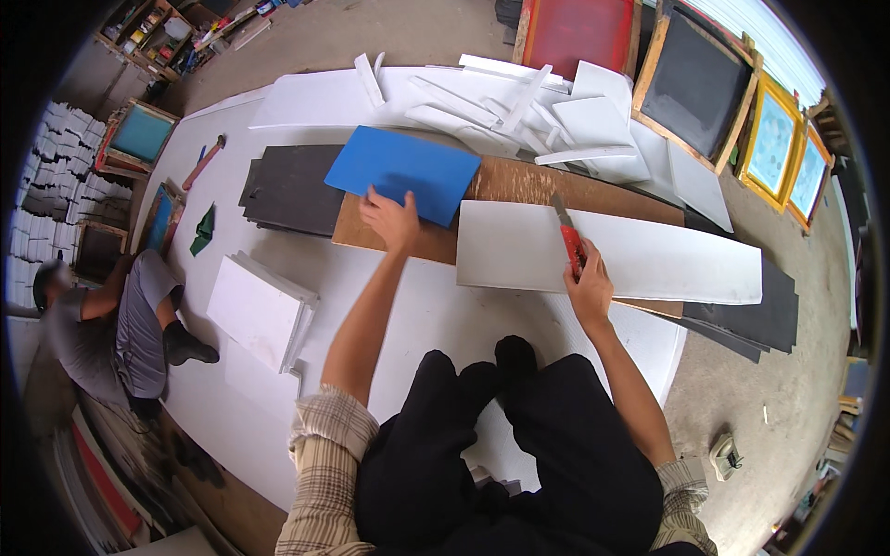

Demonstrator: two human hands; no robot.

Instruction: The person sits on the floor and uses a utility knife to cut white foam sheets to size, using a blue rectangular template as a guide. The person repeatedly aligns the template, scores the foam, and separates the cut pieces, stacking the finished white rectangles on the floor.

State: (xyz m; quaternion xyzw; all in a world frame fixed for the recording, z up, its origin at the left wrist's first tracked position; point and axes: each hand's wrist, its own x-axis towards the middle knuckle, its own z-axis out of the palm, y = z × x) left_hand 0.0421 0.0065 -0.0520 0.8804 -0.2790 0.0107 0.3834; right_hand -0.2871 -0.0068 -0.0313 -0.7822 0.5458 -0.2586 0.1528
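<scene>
My left hand [389,219] rests with fingers apart at the near edge of a blue rectangular sheet [399,167]. That sheet lies over the left part of a brown wooden board [538,181]. My right hand [590,283] is wrapped round a red utility knife [569,243], its blade pointing away from me. Under the knife lies a long white foam board [677,250], which overlaps the wooden board's right half. Dark grey sheets [292,185] are stacked beneath, showing at the left and again at the right end.
White offcuts [519,107] lie heaped at the far side. A stack of white panels [255,310] sits left of my legs. Beyond it are a green scrap [203,232] and a hammer [206,162]. Another person [111,324] sits at far left. Framed screens [695,79] lean at far right.
</scene>
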